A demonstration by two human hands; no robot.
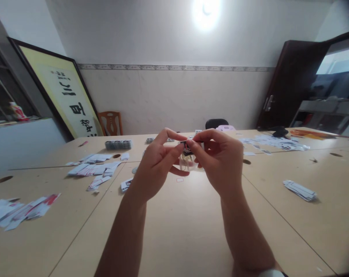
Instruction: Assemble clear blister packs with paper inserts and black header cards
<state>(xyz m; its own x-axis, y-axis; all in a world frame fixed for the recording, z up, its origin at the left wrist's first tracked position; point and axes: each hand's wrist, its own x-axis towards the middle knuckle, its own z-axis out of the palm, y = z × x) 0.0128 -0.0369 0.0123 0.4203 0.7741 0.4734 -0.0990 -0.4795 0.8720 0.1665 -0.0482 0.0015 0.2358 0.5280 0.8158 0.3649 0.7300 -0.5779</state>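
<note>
Both hands are raised above the table [174,231], meeting over its middle. The left hand [158,163] pinches thumb against forefinger on a small dark piece [187,149]; the right hand [217,161] closes its fingertips on the same piece from the other side. Under it hangs a small clear bag [188,163], held between the two hands.

To do this well, I judge the grip should sit at the very fingertips, pulling evenly so the bag does not slip or tear.

Left of the hands lie card piles [98,169]; right of them, a card stack [300,190]. Their print is too small to read. Far left of the hands leans a framed scroll [67,100] with brush characters, which I cannot make out.
</note>
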